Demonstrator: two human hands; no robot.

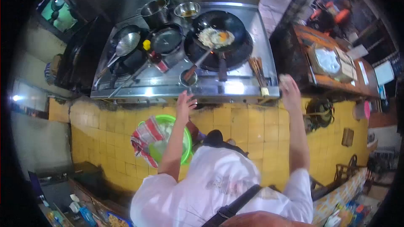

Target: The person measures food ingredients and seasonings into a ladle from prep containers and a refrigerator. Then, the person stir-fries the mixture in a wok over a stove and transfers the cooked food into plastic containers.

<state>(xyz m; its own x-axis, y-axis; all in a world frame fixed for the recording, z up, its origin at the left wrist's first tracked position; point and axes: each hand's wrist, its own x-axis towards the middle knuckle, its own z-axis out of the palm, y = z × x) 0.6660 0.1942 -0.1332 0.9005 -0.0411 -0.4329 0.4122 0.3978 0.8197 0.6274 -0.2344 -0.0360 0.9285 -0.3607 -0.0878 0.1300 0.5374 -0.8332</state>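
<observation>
My left hand [185, 106] hovers at the stove's front edge, fingers apart and holding nothing, just below a small metal cup [189, 78]. Beyond the stove's right front corner, my right hand [290, 91] is raised with its fingers closed around something pale that I cannot make out. A black wok [226, 19] on the burner holds pale shredded food [207, 37] and an egg with an orange yolk [224, 38]. A spatula with a wooden handle [191, 72] rests in the wok. Bamboo sticks in a bundle [257, 70] lie near my right hand.
On the steel stove [147, 90] stand a deep pot [155, 11], a steel bowl [187, 10], a dark pan [166, 38], a yellow-capped bottle [147, 45] and a strainer [128, 44]. Below are a green basin [188, 143] and a striped cloth [148, 136]. A wooden counter [307, 38] stands right.
</observation>
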